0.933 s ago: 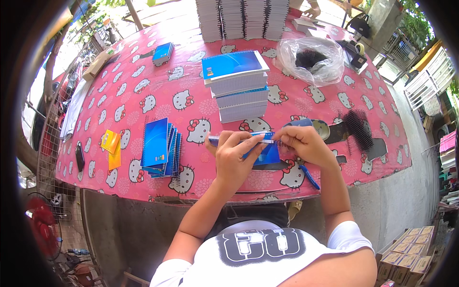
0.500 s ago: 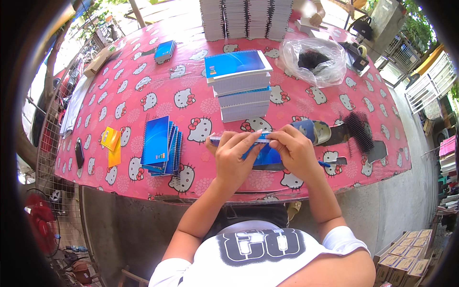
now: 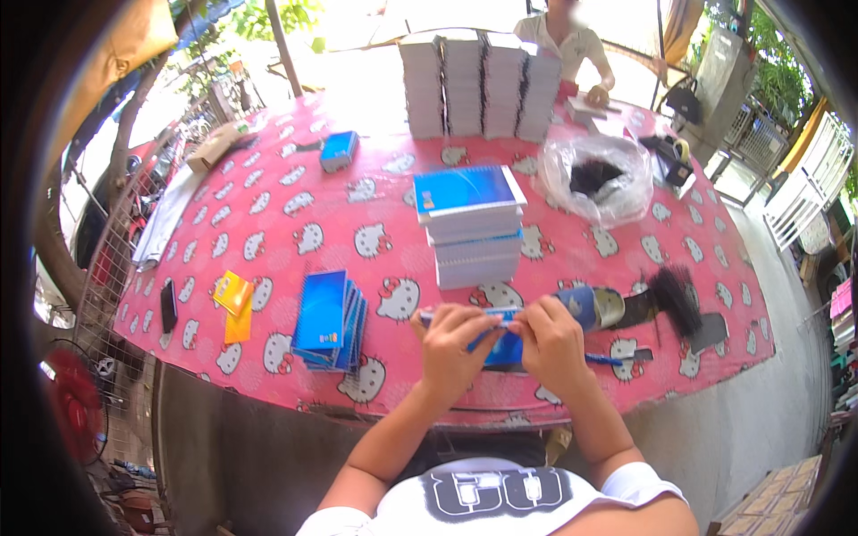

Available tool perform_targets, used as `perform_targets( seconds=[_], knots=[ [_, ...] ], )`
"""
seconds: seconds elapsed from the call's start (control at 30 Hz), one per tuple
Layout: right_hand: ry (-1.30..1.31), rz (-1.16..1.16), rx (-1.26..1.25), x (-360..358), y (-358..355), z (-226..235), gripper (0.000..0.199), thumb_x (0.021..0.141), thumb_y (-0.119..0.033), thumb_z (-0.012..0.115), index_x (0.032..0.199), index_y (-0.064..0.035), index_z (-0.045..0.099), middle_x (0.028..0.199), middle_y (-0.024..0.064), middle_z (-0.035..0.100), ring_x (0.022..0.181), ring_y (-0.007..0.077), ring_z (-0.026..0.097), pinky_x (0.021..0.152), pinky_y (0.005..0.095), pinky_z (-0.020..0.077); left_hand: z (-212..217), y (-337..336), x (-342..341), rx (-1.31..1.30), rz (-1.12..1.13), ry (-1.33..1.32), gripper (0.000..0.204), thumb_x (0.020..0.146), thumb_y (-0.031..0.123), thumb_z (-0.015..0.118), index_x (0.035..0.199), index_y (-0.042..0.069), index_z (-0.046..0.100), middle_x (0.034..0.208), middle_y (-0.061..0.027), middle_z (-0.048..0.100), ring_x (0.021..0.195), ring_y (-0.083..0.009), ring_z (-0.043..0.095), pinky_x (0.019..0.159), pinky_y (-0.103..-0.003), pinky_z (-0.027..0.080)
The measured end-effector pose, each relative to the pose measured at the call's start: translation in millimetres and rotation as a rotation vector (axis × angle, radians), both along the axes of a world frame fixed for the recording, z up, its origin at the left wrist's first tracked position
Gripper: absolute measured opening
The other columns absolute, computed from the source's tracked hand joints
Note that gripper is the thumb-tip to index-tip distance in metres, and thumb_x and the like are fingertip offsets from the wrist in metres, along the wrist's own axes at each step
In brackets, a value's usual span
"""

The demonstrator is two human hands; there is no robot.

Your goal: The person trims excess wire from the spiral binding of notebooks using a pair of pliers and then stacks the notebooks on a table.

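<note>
At the table's near edge, both my hands hold a blue-covered notebook [image 3: 506, 350] by its upper edge. My left hand [image 3: 454, 347] has its fingers closed over the left end of that edge. The fingertips of my right hand [image 3: 549, 341] pinch the same edge further right. The fingers hide most of the edge, and I cannot tell whether a coil runs along it. Just beyond my hands stands a tall stack of blue-covered notebooks [image 3: 474, 223]. A fanned pile of blue spiral notebooks [image 3: 322, 313] lies to the left. A blue pen [image 3: 603, 359] rests right of my right hand.
Black binding coils [image 3: 677, 301] lie at right, near a blue-and-beige round object [image 3: 585, 308]. Beyond are a clear plastic bag [image 3: 617, 201] and tall stacks of bound paper [image 3: 465, 89]. A phone [image 3: 169, 305] and yellow packets [image 3: 234, 295] lie left. Another person [image 3: 581, 58] sits across the pink table [image 3: 357, 188].
The view has tilted up, so everything sits lower and the person across the table shows more. My hands keep their grip on the notebook's edge, with only slight finger movement.
</note>
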State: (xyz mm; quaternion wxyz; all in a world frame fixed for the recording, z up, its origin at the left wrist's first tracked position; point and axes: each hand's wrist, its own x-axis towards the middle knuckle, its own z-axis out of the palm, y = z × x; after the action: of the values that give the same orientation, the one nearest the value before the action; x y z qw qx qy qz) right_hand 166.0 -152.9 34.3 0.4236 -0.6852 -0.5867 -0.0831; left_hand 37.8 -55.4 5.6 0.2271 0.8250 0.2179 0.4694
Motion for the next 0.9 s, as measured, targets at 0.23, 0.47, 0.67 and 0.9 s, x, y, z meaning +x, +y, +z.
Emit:
perform_targets(
  seconds=[0.23,0.47,0.67,0.9],
  knots=[
    [0.002,-0.049,-0.144,68.0,-33.9,-5.4,0.020,0.076,0.001,0.065,0.096,-0.0012,0.064,0.095,0.0140,0.065,0.088,0.0334,0.063,0.077,0.0394,0.0502,1.3,4.6,-6.8,0.017,-0.083,0.068,0.020,0.066,0.021,0.084,0.085,0.017,0.076,0.082,0.0010,0.070,0.080,-0.0127,0.061,0.083,-0.032,0.031],
    [-0.062,-0.092,-0.513,148.5,-91.6,-47.9,0.046,0.067,-0.017,0.077,0.108,-0.0045,0.062,0.101,0.0121,0.065,0.099,0.0299,0.062,0.083,0.0400,0.0498,12.0,7.0,1.1,-0.106,-0.183,0.091,0.024,0.070,0.026,0.081,0.091,0.017,0.074,0.087,0.0034,0.070,0.086,-0.0148,0.061,0.093,-0.043,0.028],
    [-0.010,-0.282,-0.522,146.5,-62.5,-34.9,0.043,0.072,-0.020,0.074,0.110,-0.0081,0.058,0.101,0.0153,0.066,0.097,0.0313,0.062,0.078,0.0385,0.0518,2.2,8.1,2.6,-0.005,-0.118,0.120,0.027,0.067,0.030,0.083,0.086,0.015,0.072,0.085,0.0002,0.068,0.091,-0.0183,0.060,0.094,-0.041,0.030],
    [0.393,0.358,-0.293,126.8,-13.8,-21.9,0.034,0.075,-0.016,0.073,0.103,-0.0043,0.058,0.094,0.0111,0.067,0.091,0.0171,0.064,0.076,0.0368,0.0495,4.3,10.4,5.9,-0.047,-0.160,0.166,0.025,0.065,0.028,0.083,0.081,0.013,0.071,0.084,-0.0001,0.068,0.091,-0.0193,0.060,0.094,-0.042,0.032]
  ],
)
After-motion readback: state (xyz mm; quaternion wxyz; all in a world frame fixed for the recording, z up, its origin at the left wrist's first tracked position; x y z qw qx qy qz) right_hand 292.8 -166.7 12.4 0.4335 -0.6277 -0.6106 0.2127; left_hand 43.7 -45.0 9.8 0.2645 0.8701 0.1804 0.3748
